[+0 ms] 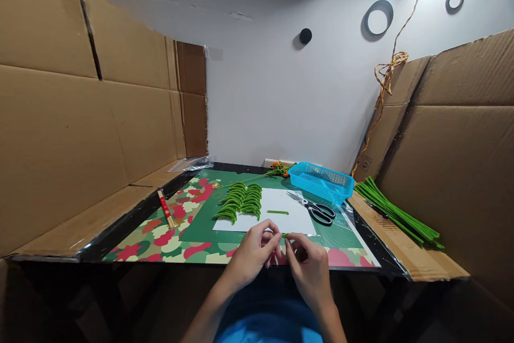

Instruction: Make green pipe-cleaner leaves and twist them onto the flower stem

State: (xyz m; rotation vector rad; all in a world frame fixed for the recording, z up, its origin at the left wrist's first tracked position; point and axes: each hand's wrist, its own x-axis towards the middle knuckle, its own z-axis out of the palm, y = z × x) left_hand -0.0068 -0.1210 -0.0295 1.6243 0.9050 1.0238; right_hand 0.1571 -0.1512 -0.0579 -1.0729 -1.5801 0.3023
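Hands (252, 249) (311, 260) mostly hide the small green piece (285, 235) held between them.

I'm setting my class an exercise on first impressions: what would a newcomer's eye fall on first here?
Probably the bright blue basket, beyond the scissors, or the two columns of curved green pieces, partly on the white paper. Next, perhaps, the left hand and right hand, close together in front with a small green piece between them.

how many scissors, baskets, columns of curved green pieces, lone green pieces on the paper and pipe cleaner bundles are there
Scissors: 1
Blue basket: 1
Columns of curved green pieces: 2
Lone green piece on the paper: 1
Pipe cleaner bundle: 1
Total: 6
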